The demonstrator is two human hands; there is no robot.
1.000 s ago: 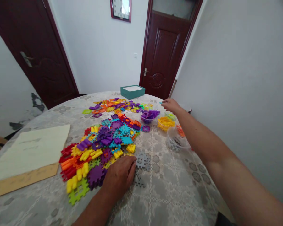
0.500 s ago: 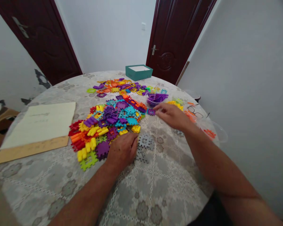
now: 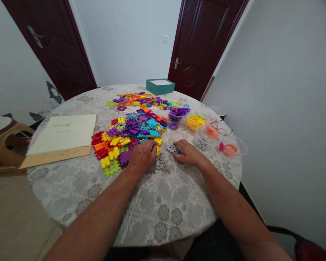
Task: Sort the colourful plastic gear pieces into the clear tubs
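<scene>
My left hand (image 3: 143, 156) rests at the near right edge of a pile of colourful plastic interlocking pieces (image 3: 134, 127). Its fingers are curled, and what they hold, if anything, is hidden. To the right, my right hand (image 3: 190, 153) pinches a grey interlocking piece (image 3: 173, 148) between thumb and fingers, close above or on the cloth. Another grey interlocking piece (image 3: 162, 165) lies flat between the two hands. A purple square piece (image 3: 173, 126) lies alone past my right hand, near a clear bowl of purple pieces (image 3: 178, 112).
On the right stand clear tubs with yellow pieces (image 3: 195, 121), orange pieces (image 3: 212, 131), grey pieces (image 3: 201, 143) and red-orange pieces (image 3: 228, 149). Glasses (image 3: 218, 127) lie behind them. A second pile (image 3: 141, 99) and a green box (image 3: 160, 87) are farther back. Paper (image 3: 62, 134) lies left.
My right hand has left the purple square piece and come nearer to me, taking hold of a grey piece. My left hand stays by the pile. The head view has shifted slightly.
</scene>
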